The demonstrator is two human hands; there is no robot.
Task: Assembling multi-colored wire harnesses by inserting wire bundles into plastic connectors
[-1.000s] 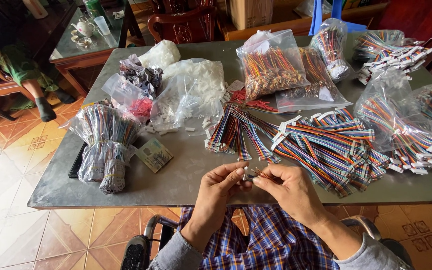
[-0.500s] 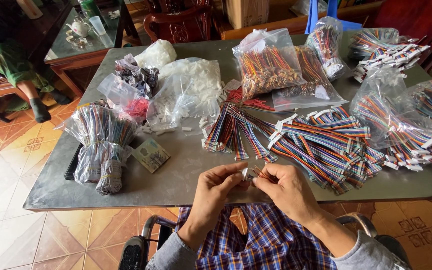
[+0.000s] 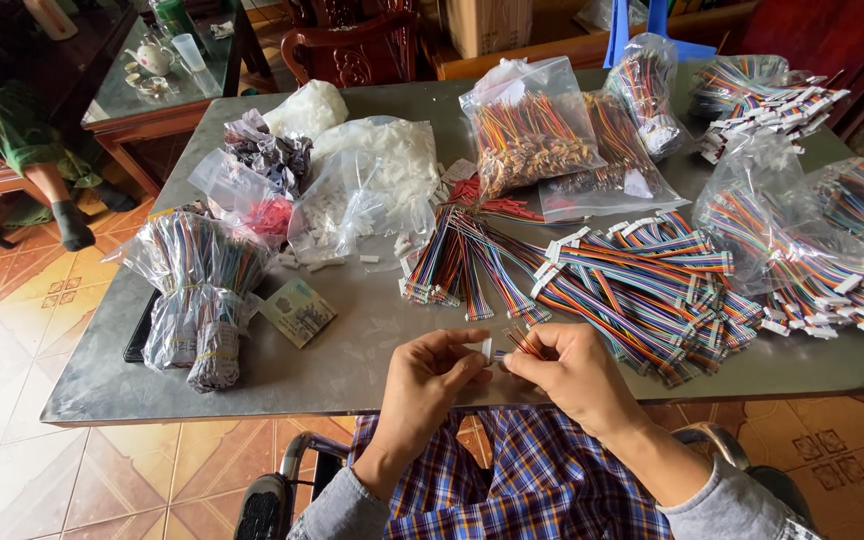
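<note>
Your two hands meet at the near edge of a grey metal table, just above your plaid-covered lap. Your left hand pinches a small white connector between thumb and fingertips. Your right hand grips a short bundle of coloured wires, whose ends point at the connector (almost touching it). Just beyond your hands lies a loose pile of multicoloured ribbon cables with white plugs. A bag of white plastic housings sits farther back, and wrapped cable bundles lie at the left.
</note>
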